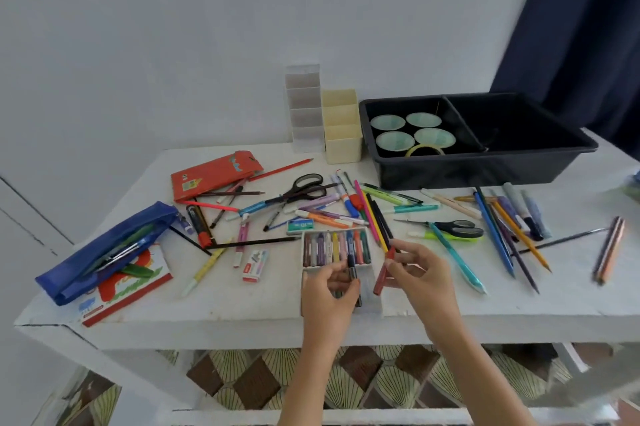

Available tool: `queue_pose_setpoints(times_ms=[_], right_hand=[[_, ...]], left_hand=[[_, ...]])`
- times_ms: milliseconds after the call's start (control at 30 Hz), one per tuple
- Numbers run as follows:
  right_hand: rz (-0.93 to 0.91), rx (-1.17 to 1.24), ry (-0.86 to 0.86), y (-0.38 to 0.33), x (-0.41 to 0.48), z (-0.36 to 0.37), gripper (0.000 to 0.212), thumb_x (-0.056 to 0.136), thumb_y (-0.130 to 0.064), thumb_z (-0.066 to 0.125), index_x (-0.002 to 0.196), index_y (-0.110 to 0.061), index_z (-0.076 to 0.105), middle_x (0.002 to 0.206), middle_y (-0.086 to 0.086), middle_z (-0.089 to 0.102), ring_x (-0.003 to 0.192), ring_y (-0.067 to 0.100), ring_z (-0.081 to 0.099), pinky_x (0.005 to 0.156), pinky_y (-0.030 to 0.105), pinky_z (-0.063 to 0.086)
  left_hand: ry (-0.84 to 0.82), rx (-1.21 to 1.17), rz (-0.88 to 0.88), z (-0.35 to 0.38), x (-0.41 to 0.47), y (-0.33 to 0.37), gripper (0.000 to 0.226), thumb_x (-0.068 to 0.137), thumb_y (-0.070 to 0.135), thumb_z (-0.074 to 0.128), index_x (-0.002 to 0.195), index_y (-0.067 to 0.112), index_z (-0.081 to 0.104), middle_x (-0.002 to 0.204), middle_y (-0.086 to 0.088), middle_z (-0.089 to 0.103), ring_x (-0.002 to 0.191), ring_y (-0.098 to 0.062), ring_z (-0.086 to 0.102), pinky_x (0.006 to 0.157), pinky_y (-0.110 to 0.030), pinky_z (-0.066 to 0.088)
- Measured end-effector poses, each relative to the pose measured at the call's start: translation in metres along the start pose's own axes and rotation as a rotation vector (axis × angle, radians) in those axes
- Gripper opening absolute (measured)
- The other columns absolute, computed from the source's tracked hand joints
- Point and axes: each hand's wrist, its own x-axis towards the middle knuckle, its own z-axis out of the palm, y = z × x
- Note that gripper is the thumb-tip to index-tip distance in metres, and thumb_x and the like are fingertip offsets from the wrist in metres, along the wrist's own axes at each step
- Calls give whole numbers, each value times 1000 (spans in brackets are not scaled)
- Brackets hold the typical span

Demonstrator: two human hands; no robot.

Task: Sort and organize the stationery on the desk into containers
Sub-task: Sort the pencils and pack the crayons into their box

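Observation:
An open white box of crayons point(335, 247) lies near the front middle of the white desk point(277, 307). Just below it, my left hand point(329, 290) holds a dark crayon point(352, 269) upright between its fingertips. My right hand point(420, 273) pinches a red crayon point(383, 275) that points down and to the left. Pens, pencils and markers lie scattered across the desk, with black scissors point(304, 187) at the middle and a second pair of scissors point(453, 228) to the right.
At the back stand a clear divided holder point(304, 106), a cream divided holder point(341, 125) and a black two-part tray point(540, 151) with several paper cups point(394, 141) and a tape roll point(425, 149). A blue pencil pouch point(104, 249) and red box point(214, 174) lie left.

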Motion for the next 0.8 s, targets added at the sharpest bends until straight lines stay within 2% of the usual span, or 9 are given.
queue_pose_setpoints(times_ms=[133,233,333,400,467,533,633,700,800], right_hand=[[-60,-72,-83,7,-8,0,33,83,0,67,108,-21,64,89,1,67,78,19,69,70,36,59],[-121,-145,-122,10,-16,5,37,82,3,66,106,-25,63,91,-3,66,79,13,66,66,24,57],[-194,-215,-118,12,-23,9,37,83,3,65,107,-25,61,93,-3,65,76,5,63,61,14,52],[-245,-262,-100,14,-25,11,37,83,3,65,108,-24,61,93,-3,65,76,3,62,62,11,50],[-289,-311,-85,16,-25,12,37,83,2,66,112,-21,62,93,-3,64,78,0,61,66,7,48],[-286,-334,-92,17,-27,12,41,83,2,66,117,-18,61,93,-4,63,80,-1,60,69,5,47],[-274,-387,-145,19,-27,13,53,82,7,64,128,-18,55,96,-3,62,84,-1,58,72,3,46],[-281,-450,-147,22,-28,17,59,84,7,61,134,-20,49,98,-4,60,87,3,56,76,7,47],[-337,-588,-123,26,-32,22,58,89,2,54,140,-22,40,91,-12,52,99,16,48,85,27,48]], left_hand=[[71,138,64,7,-8,0,33,85,5,66,118,8,61,85,10,57,75,0,57,67,-8,47],[77,241,101,10,-8,0,32,85,7,65,117,8,62,90,6,55,81,-6,58,74,-13,47],[55,281,131,11,-8,-1,27,85,7,65,112,9,64,87,9,52,79,-1,54,71,-9,45],[43,287,133,11,-8,-2,27,85,6,65,111,10,65,87,9,52,78,2,53,70,-8,45],[35,307,139,13,-8,-3,27,85,6,66,111,10,65,90,5,54,79,-2,54,74,-14,48],[32,352,142,14,-8,-4,28,86,8,65,113,11,64,96,1,55,86,-9,56,81,-21,50],[7,477,129,17,-9,-4,30,92,10,56,122,13,58,113,-1,53,105,-15,53,87,-21,44],[-1,545,108,20,-10,-5,32,94,10,53,126,13,55,120,-2,51,111,-15,49,88,-22,43],[-12,608,109,21,-11,-6,33,93,10,52,126,14,54,124,-2,48,114,-15,46,90,-22,43]])
